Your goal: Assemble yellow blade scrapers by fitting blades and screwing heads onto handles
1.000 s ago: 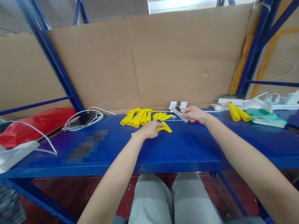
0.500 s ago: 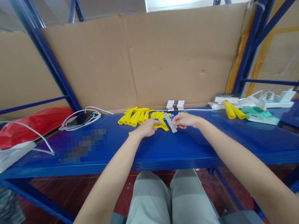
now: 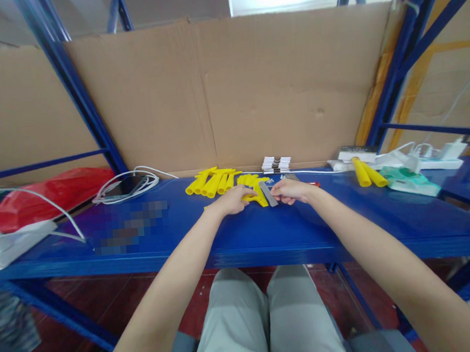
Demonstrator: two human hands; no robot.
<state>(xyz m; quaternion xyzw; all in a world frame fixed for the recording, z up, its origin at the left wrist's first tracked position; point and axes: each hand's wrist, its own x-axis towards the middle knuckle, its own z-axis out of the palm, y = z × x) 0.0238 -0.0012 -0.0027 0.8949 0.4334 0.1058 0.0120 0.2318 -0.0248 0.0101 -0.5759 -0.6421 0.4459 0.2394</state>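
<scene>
My left hand (image 3: 233, 200) is closed around a yellow scraper handle (image 3: 261, 196), whose wide head points right. A flat grey metal blade (image 3: 268, 194) is pinched in the fingers of my right hand (image 3: 291, 191). The blade lies along the outer edge of the yellow head; whether it sits inside a slot cannot be made out. Just behind the hands lie small yellow pieces (image 3: 248, 180). Several yellow scraper handles (image 3: 211, 183) rest in a row to the left. Part of another grey metal piece (image 3: 291, 177) shows behind my right hand.
Bundled white strips (image 3: 276, 164) stand against the cardboard wall (image 3: 269, 92). A red object (image 3: 314, 184) lies by my right wrist. Two yellow tubes (image 3: 367, 172) and a green-and-white packet (image 3: 408, 181) are at right. Coiled white cable (image 3: 132, 185) and a red bag (image 3: 57, 192) are at left.
The metal blade has moved slightly left, closer against the yellow head. The yellow head has turned a little toward it. More of the grey piece behind my right hand shows.
</scene>
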